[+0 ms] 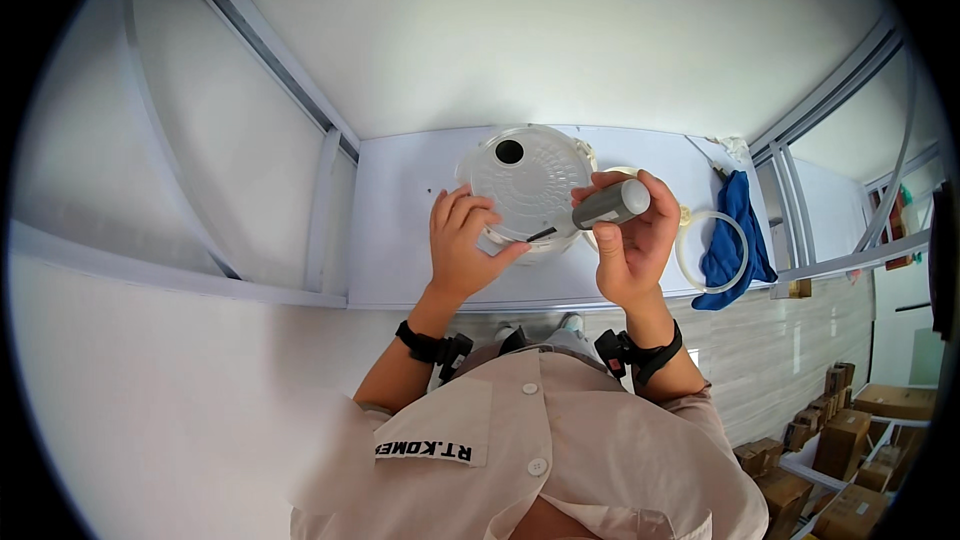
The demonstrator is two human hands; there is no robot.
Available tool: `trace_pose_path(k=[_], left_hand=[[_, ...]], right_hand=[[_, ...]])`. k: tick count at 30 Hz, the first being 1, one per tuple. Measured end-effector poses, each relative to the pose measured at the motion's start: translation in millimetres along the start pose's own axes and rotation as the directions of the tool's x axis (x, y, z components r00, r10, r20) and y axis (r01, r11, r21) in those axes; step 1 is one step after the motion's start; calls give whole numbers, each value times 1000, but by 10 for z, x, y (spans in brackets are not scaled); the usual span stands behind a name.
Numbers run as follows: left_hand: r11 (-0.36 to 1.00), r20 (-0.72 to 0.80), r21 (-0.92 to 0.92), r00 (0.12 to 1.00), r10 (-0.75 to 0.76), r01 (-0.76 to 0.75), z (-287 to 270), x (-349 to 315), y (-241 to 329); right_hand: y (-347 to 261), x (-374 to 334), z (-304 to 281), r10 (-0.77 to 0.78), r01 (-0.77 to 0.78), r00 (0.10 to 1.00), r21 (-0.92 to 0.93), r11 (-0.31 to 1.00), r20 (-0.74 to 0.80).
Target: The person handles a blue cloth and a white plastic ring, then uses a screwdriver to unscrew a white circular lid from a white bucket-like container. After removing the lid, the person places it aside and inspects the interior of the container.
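A white round plastic housing (540, 185) stands on the white table, with embossed marks on its top and a dark round hole (509, 151) near the far left edge. My left hand (463, 243) grips its near left rim, fingers curled over the top and thumb stretched along the front. In my right hand (640, 250) is a screwdriver (610, 205) with a thick grey handle, held at a slant. Its dark tip points down left to the housing's near rim, close to my left thumb. Whether the tip touches the rim I cannot tell.
A white ring (713, 252) lies partly over a blue cloth (740, 240) at the table's right end. Behind the cloth is a thin rod (708, 154). Frame posts (330, 200) flank the white table (400, 275). Cardboard boxes (845, 440) stand at the lower right.
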State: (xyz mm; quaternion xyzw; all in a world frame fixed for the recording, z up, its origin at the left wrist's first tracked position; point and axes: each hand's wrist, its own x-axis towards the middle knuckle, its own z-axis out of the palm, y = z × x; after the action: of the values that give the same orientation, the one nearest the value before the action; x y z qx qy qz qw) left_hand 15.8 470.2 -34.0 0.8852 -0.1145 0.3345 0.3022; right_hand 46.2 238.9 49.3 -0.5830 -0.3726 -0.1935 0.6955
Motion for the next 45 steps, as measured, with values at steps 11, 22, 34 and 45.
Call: trace_pose_path(k=[11, 22, 34, 45], left_hand=[[997, -77, 63, 996, 39, -35, 302, -196, 383], [995, 69, -5, 993, 96, -96, -153, -74, -152], [998, -171, 52, 985, -34, 44, 111, -205, 214], [997, -197, -77, 980, -10, -5, 200, -176, 195]], right_hand=[[-47, -31, -71, -9, 5, 998, -69, 998, -60], [-41, -23, -71, -22, 19, 997, -46, 999, -77], [-76, 85, 109, -79, 72, 991, -65, 995, -106], [3, 133, 244, -113, 113, 993, -29, 993, 18]])
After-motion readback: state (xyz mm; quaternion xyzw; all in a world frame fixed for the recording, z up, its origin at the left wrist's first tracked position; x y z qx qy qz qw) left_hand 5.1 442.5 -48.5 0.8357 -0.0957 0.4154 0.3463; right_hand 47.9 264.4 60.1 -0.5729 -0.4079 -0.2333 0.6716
